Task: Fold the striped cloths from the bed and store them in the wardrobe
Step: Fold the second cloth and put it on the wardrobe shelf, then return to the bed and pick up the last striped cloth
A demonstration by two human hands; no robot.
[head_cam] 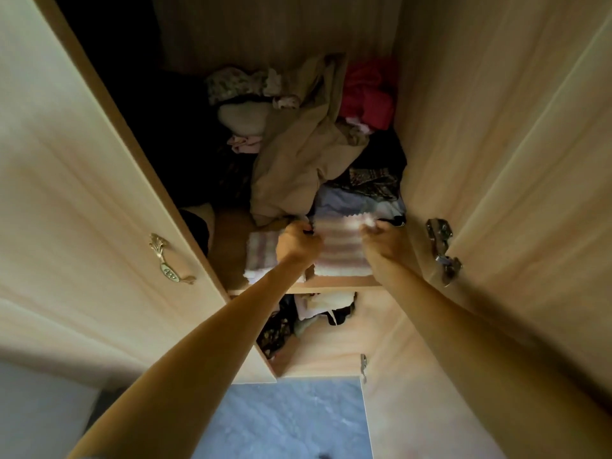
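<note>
A folded pink-and-white striped cloth [339,248] lies at the front of the wardrobe shelf [334,282], on top of other folded cloths. My left hand [298,241] grips its left edge and my right hand [384,240] grips its right edge, both arms stretched out into the wardrobe. Another folded striped cloth [261,255] sits just left of my left hand on the same shelf.
Behind the cloths is a heap of clothes: a beige garment [298,160], a red one [367,94], dark and patterned pieces. The left door [82,193] with a brass handle [167,260] and the right door [513,160] stand open. More clothes [311,313] fill the lower shelf.
</note>
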